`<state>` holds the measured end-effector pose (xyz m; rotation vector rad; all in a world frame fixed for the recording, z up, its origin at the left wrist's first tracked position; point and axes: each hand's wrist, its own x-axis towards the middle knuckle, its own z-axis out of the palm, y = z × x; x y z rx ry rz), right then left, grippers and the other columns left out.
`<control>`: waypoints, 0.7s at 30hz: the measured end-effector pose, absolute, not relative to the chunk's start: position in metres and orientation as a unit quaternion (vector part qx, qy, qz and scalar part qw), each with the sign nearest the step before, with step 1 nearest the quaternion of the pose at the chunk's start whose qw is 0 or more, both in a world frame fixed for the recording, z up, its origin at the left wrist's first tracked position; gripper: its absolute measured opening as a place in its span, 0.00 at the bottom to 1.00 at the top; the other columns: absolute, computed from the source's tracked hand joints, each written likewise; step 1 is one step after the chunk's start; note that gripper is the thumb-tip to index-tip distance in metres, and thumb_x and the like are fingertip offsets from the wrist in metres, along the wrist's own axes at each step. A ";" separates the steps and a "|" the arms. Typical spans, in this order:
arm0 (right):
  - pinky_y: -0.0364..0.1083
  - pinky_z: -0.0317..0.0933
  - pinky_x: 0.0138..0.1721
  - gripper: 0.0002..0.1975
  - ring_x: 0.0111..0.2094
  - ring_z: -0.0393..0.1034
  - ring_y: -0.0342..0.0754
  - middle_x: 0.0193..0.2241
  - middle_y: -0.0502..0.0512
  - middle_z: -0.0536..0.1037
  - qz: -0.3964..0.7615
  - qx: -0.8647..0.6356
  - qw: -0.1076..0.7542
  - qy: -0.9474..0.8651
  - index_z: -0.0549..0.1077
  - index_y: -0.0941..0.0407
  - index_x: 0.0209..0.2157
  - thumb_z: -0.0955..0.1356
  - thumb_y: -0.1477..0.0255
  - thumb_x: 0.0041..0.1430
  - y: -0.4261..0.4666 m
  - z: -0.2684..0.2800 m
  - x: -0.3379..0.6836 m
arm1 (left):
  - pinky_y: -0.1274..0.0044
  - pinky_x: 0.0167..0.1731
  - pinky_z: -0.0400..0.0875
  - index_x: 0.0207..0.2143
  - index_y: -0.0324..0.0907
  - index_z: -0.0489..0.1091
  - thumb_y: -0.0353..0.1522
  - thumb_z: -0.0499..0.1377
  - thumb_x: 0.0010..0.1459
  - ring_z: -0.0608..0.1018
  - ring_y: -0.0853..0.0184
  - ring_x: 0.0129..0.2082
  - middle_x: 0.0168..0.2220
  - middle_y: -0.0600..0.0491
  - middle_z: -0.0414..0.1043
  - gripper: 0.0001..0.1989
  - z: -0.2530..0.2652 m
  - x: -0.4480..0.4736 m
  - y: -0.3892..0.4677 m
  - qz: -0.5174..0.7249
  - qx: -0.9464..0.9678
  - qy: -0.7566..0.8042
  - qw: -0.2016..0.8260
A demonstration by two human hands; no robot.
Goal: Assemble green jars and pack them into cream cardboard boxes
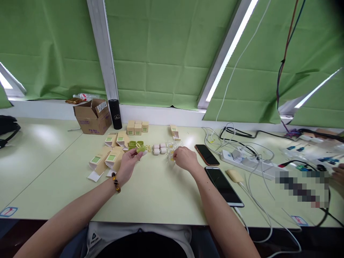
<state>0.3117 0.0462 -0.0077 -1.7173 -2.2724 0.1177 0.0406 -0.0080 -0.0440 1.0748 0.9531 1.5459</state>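
My left hand (pixel 128 165), wearing a beaded bracelet (pixel 116 182), pinches a small rounded green case (pixel 141 149) with a pale loop. More green cases (pixel 132 144) lie just behind it. Among a group of small clear plastic pieces (pixel 170 145), my right hand (pixel 185 158) has its fingers closed at a piece with a yellow part; the fingertips are partly hidden. Between the hands stand several small whitish rounded pieces (pixel 159 149) and tiny yellowish parts (pixel 148 148). Opened beige boxes (pixel 114 157) lie behind and left of my left hand.
Closed beige boxes (pixel 137 128), a black cylinder (pixel 115 114) and a cardboard carton (pixel 92 118) stand at the back. Right of my right hand lie two phones (pixel 225 186), a power strip (pixel 249 165) and tangled cables. Another person's hand (pixel 338 176) shows at the far right.
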 end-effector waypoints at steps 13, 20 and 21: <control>0.43 0.39 0.22 0.19 0.18 0.45 0.38 0.15 0.42 0.59 0.543 -0.353 0.431 -0.628 0.80 0.58 0.26 0.77 0.55 0.49 0.026 -0.016 0.259 | 0.76 0.35 0.63 0.34 0.38 0.80 0.39 0.73 0.54 0.70 0.70 0.33 0.37 0.50 0.77 0.13 -0.052 0.038 -0.004 0.667 0.385 0.340 0.540; 0.42 0.40 0.20 0.21 0.14 0.48 0.37 0.10 0.42 0.62 0.627 -0.320 0.450 -0.549 0.79 0.59 0.28 0.78 0.54 0.48 0.018 -0.034 0.242 | 0.77 0.35 0.64 0.35 0.38 0.80 0.40 0.73 0.56 0.71 0.70 0.34 0.39 0.49 0.77 0.14 -0.051 0.037 -0.004 0.665 0.377 0.343 0.547; 0.42 0.40 0.19 0.21 0.14 0.49 0.37 0.10 0.42 0.63 0.628 -0.319 0.450 -0.549 0.79 0.59 0.28 0.78 0.54 0.49 0.017 -0.035 0.241 | 0.77 0.35 0.64 0.35 0.38 0.80 0.40 0.73 0.56 0.71 0.70 0.34 0.38 0.50 0.77 0.14 -0.052 0.037 -0.003 0.667 0.373 0.344 0.546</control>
